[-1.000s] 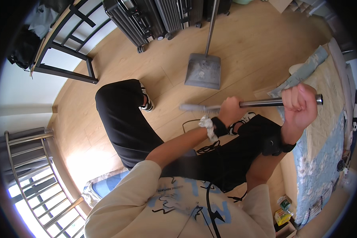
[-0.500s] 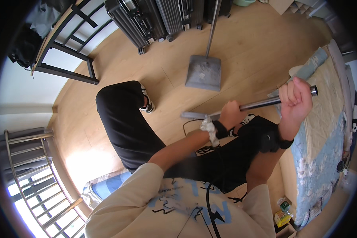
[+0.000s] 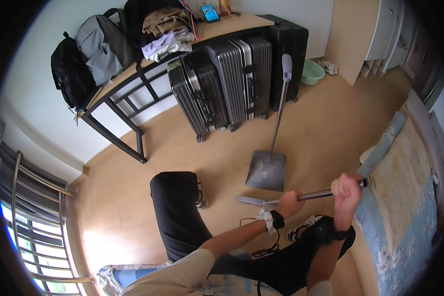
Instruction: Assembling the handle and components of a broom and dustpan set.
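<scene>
Broom point(image 3: 315, 194), held in both hands, slanted low over the floor point(image 3: 118, 207); its grey head lay just before the front edge of the dustpan point(image 3: 265, 170), and its metal handle ran rightward toward the floor-side edge of the bed point(image 3: 399, 197). Whether the bristles touched the floor could not be told. The left hand point(image 3: 289, 203), with a white scrunchie point(image 3: 266, 219) at its wrist, was curled around the handle near the head; the right hand point(image 3: 347, 191) was wrapped around it close to the opposite end. The dustpan rested on the floor, its long handle upright. Three dark suitcases point(image 3: 244, 74) stood along the front edge of the desk point(image 3: 232, 28), the rightmost by its right corner, with a green basin point(image 3: 312, 73) on the floor beyond. At the desk's left end sat a black backpack point(image 3: 73, 71) and a grey backpack point(image 3: 103, 47); heaped clothes point(image 3: 167, 44) lay near mid-length, and a lit phone point(image 3: 210, 13) was toward the back edge.
</scene>
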